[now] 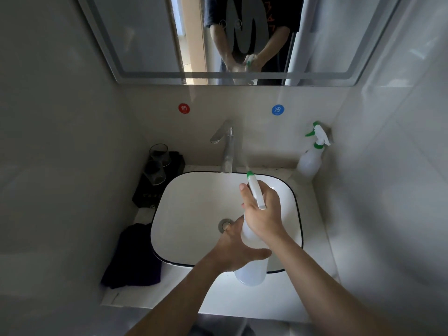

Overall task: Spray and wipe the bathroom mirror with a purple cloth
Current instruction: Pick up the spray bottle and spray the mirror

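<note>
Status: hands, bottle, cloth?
Right hand grips spray bottle head, left hand its body. Purple cloth lies left of sink. Nozzle faces mirror, path clear.

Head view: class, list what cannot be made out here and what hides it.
Mirror: upper part cut off by the head view's top edge.
Spray bottle: trigger and neck covered by the right hand; the left hand covers part of its body.
Purple cloth: too dark in this view to show folds.
Glasses: dim and small; contents unclear.
</note>
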Available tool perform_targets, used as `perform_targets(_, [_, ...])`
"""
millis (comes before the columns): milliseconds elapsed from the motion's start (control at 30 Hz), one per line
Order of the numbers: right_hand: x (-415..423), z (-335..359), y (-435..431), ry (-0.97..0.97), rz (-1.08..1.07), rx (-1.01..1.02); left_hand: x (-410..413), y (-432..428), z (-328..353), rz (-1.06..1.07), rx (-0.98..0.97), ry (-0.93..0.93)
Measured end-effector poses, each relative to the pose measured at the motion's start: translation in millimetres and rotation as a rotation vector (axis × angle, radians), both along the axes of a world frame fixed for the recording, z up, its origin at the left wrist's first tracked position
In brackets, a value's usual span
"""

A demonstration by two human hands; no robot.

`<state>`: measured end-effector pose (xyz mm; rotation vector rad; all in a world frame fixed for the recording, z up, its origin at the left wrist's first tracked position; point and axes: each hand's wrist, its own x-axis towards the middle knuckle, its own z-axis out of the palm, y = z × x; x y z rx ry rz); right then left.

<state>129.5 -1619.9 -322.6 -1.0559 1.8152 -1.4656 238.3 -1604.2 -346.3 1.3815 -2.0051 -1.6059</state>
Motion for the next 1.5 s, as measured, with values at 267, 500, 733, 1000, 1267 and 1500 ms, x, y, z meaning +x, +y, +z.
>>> perform_targets(267, [-2.6, -6.3, -1.7, -0.01, 0.074, 0.004, -12.7, -5.0, -5.9, 0.107, -0.065, 0.006])
perform_targets(500, [-0.7, -14.4, -8.2, -0.018, 0.011, 0.014, -19.3, -10.5, 1.1, 0.045, -0.095, -0.067])
perform_targets(733, [-1.1, 22.0, -25.3, -0.023, -0.019, 0.016, -20.8, -35.7, 20.8, 0.037, -0.123, -0.016])
perform_targets(1000, [2.1, 92.8, -49.6, 0.172, 0.006, -0.156, -28.2, -59.9, 67.7, 0.21, -0.245, 0.11])
perform_targets(1267, [-2.2, 118.9, -54.4, 0.183, -0.079, -0.189, -34.6, -61.9, 89.6, 0.196, -0.437, 0.054])
perform_targets(1500, [-6.5, 126.0, -47.4, 0.117, -0.141, -0.243, -37.8, -57.1, 107.5, 0.152, -0.458, 0.063])
